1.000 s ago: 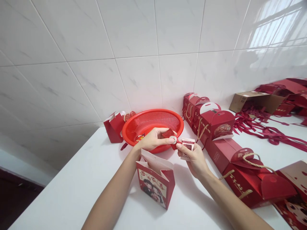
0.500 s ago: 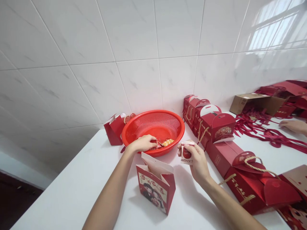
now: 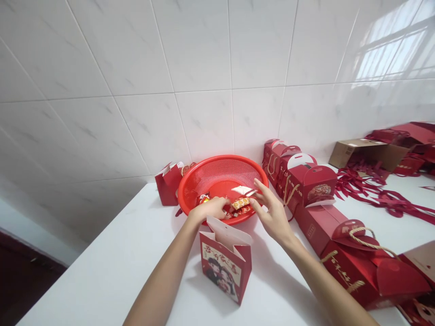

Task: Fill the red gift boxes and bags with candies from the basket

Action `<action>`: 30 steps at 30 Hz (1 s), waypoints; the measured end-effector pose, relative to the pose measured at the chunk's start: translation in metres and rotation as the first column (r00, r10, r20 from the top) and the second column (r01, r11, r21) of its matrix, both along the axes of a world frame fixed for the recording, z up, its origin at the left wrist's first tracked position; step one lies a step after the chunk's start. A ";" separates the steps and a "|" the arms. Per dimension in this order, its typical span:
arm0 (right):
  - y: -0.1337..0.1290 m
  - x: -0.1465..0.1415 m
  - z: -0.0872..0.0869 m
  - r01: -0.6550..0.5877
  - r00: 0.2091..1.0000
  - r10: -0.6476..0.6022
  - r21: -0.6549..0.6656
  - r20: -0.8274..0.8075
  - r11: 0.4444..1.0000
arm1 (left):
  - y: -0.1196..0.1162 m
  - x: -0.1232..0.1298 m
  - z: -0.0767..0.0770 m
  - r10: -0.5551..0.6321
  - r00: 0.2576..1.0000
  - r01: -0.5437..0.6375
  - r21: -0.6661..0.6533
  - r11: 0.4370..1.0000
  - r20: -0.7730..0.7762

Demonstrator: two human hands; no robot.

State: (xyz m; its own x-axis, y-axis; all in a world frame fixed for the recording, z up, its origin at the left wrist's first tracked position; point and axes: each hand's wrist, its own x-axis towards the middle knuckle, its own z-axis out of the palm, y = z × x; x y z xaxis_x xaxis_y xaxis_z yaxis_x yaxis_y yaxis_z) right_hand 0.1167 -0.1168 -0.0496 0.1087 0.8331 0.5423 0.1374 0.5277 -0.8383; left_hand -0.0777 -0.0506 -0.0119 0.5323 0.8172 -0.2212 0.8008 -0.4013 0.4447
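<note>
Over the near rim of the red plastic basket (image 3: 224, 161) reaches my left hand (image 3: 212, 209), its fingers curled down among wrapped candies; what they hold, if anything, is hidden. My right hand (image 3: 272, 213) is at the basket's right side with its fingers apart and nothing in them. Beside its fingertips, inside the basket, lie a white packet (image 3: 243, 190) and a yellow patterned packet (image 3: 241, 203). An open red paper box (image 3: 222, 267) with a picture of a couple stands upright in front of the basket, between my forearms.
Several red boxes with rope handles (image 3: 343, 235) run in a row along the right. Behind the basket's left side stands a small red bag (image 3: 168, 184). Dark red ribbons (image 3: 384, 194) and a cardboard box (image 3: 353, 154) are at the far right, by the tiled wall (image 3: 204, 117).
My right hand has let go of the white candy packet, which now lies in the basket, and its fingers have spread. My left hand remains in the basket. The other person's hand has left the view.
</note>
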 end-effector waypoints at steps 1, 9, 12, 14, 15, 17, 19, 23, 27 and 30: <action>0.001 0.000 -0.002 0.006 0.999 -0.006 -0.001 0.054 1.000 | -0.001 0.000 0.000 -0.011 1.000 0.011 0.001 1.000 0.014; -0.010 0.003 -0.012 0.044 0.961 -0.073 0.113 0.266 0.993 | 0.007 -0.006 0.000 0.016 0.904 -0.021 0.008 1.000 0.428; -0.010 0.003 -0.013 0.050 0.975 -0.074 0.113 0.210 0.992 | 0.006 -0.007 0.005 0.010 0.765 0.003 -0.020 1.000 0.644; -0.010 0.002 -0.014 0.054 0.979 -0.072 0.099 0.190 0.994 | 0.003 -0.006 0.008 0.037 0.689 0.008 -0.060 0.998 0.724; -0.010 0.002 -0.015 0.054 0.980 -0.071 0.092 0.186 0.994 | 0.001 -0.004 0.009 0.052 0.663 0.006 -0.074 0.997 0.747; -0.010 0.001 -0.015 0.050 0.980 -0.066 0.086 0.188 0.995 | -0.001 -0.001 0.010 0.055 0.628 0.009 -0.077 0.997 0.776; -0.011 0.000 -0.015 0.047 0.978 -0.065 0.094 0.197 0.994 | -0.001 0.001 0.009 0.041 0.613 0.025 -0.071 0.997 0.789; -0.014 -0.002 -0.012 0.043 0.976 -0.066 0.111 0.210 0.993 | 0.000 0.004 0.007 0.036 0.626 0.032 -0.071 0.997 0.779; -0.016 -0.005 -0.012 0.044 0.981 -0.058 0.075 0.184 0.996 | -0.003 0.006 0.008 0.032 0.632 0.057 -0.087 0.995 0.774; -0.015 -0.006 -0.012 0.044 0.977 -0.060 0.083 0.206 0.996 | -0.009 0.009 0.011 0.032 0.687 0.108 -0.146 0.983 0.726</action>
